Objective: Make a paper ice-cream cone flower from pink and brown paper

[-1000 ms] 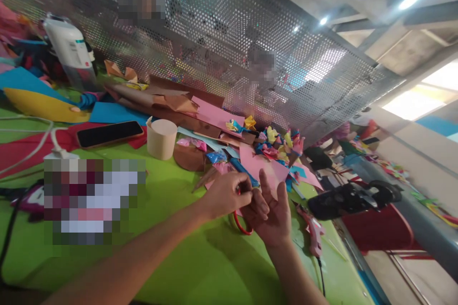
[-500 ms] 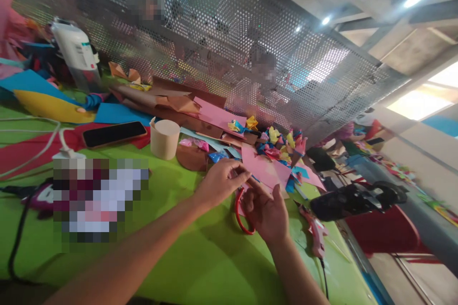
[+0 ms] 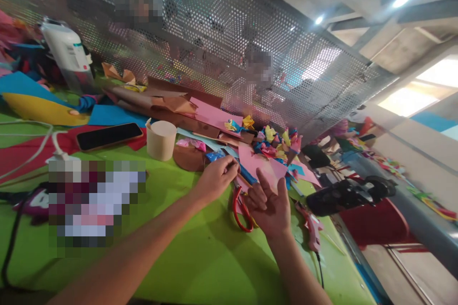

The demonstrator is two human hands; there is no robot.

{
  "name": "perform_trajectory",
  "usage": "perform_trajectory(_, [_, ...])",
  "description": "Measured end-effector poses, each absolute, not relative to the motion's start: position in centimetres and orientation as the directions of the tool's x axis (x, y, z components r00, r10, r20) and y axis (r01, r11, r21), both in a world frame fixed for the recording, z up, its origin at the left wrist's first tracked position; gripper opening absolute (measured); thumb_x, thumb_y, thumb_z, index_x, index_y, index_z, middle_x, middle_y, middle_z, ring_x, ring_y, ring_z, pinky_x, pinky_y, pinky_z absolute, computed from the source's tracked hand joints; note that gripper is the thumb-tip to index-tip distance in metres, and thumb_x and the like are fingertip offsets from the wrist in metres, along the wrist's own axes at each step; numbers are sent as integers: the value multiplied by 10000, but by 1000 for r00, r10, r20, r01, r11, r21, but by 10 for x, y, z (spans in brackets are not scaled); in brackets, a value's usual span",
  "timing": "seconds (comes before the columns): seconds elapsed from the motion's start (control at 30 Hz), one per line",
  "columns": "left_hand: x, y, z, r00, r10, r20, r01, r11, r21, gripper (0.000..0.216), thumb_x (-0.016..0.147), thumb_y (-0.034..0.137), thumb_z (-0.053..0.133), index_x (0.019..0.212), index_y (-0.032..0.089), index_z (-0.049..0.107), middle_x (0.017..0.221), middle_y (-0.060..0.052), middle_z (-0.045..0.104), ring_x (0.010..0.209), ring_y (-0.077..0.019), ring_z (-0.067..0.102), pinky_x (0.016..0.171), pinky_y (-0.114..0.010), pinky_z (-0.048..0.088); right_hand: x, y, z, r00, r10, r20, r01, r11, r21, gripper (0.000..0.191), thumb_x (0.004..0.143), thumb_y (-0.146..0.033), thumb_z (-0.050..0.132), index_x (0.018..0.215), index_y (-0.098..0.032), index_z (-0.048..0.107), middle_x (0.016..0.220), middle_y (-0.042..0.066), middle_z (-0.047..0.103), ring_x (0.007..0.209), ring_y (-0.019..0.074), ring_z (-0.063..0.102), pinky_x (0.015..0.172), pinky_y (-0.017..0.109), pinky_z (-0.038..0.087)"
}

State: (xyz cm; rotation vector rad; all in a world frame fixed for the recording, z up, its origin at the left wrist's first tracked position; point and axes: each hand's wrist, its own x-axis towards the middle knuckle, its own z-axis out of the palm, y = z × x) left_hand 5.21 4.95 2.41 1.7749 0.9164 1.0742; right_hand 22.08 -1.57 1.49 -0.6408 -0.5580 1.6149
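My left hand (image 3: 216, 177) is over the green table, its thumb and fingertips pinched together. Whatever is in the pinch, if anything, is too small to make out. Just to the right, my right hand (image 3: 269, 205) is palm up, with thumb and index finger stretched apart and the other fingers curled; nothing shows in it. Red-handled scissors (image 3: 234, 213) lie beneath and between the hands, partly covered by the right one. Behind the fingers are a blue strip (image 3: 247, 175) and pink paper (image 3: 263, 164). A blue crumpled piece (image 3: 215, 155) lies beyond the left hand.
A tape roll (image 3: 161, 140) and a phone (image 3: 109, 137) are at the left on the green table (image 3: 171, 257). To the right lie a pink glue gun (image 3: 314, 229) with a cord and a black bottle (image 3: 336, 197). Paper flowers (image 3: 275, 143) sit by the perforated metal screen (image 3: 214, 52).
My hands have parted: the left drew back to the left, away from the right hand's fingertips. The right index finger now points up more. The view has shifted slightly.
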Motion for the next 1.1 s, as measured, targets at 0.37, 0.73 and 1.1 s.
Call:
perform_trajectory(0.37, [64,34,17,509,835,211,235,-371,898,266,899,343,490,761,176,642,700,-9,648,671,-162,572,609,-237,403,223,-18,24,-25,998,-52,-748,-53,-662,378,950,-531,525,1084,-234,718,483,-106,292,415,92,206,465,222,318])
perform_trajectory(0.73, [59,42,21,392,856,336,121,-410,904,227,917,318,545,999,192,716,1011,-58,738,954,-201,656,838,-289,505,223,-15,16,-43,997,-69,-703,-79,-707,457,952,-566,490,1061,-195,733,476,-85,383,401,84,218,469,229,313])
perform_trajectory(1.1, [54,42,26,339,860,380,286,-480,830,93,882,245,619,870,188,692,900,-48,735,913,-209,639,868,-325,467,222,-11,1,-85,995,-44,-484,-79,-872,594,852,-667,560,1067,-143,739,548,20,600,544,166,505,533,271,390])
